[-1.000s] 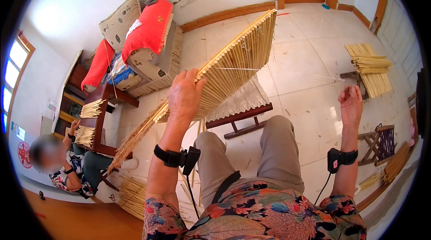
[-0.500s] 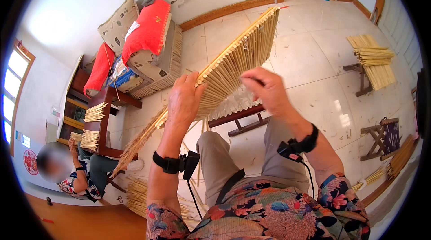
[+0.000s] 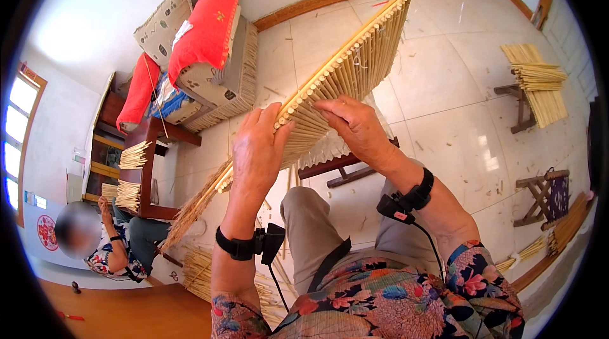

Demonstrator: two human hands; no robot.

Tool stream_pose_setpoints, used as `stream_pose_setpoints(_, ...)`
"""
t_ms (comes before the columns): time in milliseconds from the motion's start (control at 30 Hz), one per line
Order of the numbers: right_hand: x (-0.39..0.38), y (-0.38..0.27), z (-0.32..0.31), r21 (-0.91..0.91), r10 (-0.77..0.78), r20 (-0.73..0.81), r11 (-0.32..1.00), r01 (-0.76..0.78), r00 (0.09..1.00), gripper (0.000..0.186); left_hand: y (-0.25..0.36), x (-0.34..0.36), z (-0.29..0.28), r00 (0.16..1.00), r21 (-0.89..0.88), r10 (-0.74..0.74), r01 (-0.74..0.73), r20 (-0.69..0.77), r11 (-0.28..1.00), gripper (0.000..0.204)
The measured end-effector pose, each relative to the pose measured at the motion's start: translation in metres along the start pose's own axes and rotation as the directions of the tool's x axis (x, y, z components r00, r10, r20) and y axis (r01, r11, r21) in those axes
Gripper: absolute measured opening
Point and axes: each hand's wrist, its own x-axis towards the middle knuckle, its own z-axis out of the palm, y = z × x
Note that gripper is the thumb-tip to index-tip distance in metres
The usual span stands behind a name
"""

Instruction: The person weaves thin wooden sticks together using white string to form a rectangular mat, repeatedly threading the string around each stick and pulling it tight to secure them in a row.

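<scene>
A panel of pale plant stalks point(image 3: 371, 53), joined side by side with their round cut ends in a row along the upper edge, slants up and away to the right before me. My left hand point(image 3: 254, 145) grips its edge near the lower left, thumb on the stalk side. Against the face of the stalks, my right hand point(image 3: 358, 128) has its fingers bent and pressed together; whatever they pinch is too small to make out. Brushy brown stalk tips point(image 3: 190, 215) trail from the panel's lower left end.
Under the panel stands a dark wooden stool point(image 3: 346, 168) by my knees. At right are a stool stacked with stalks point(image 3: 536, 79) and a folding stool point(image 3: 542, 196). Another person point(image 3: 120, 244) sits at left beside a table with stalk bundles point(image 3: 130, 194). Stalks lie on the floor.
My right hand has moved left and in against the stalks, from beside the panel. The panel and my left hand keep nearly the same place, while the view has shifted slightly.
</scene>
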Motion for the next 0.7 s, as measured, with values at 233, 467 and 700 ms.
stream_pose_setpoints(233, 0.0039, 0.0023, -0.0023, 0.039, 0.045, 0.046, 0.998, -0.047, 0.998, 0.019, -0.0003, 0.0006, -0.0007, 1.000, -0.015, -0.015, 0.015, -0.010, 1.000, 0.033)
stream_pose_setpoints(467, 0.0071, 0.0045, -0.0054, 0.106, 0.089, 0.096, 0.989, -0.099, 0.991, 0.019, -0.0005, -0.0001, -0.0016, 1.000, 0.022, 0.002, -0.002, -0.010, 1.000, 0.033)
stream_pose_setpoints(700, 0.0086, 0.0022, -0.0060, 0.060, 0.068, 0.095, 0.995, -0.074, 0.993, 0.018, -0.0023, -0.0011, 0.0018, 1.000, 0.044, 0.010, -0.009, -0.026, 0.999, 0.031)
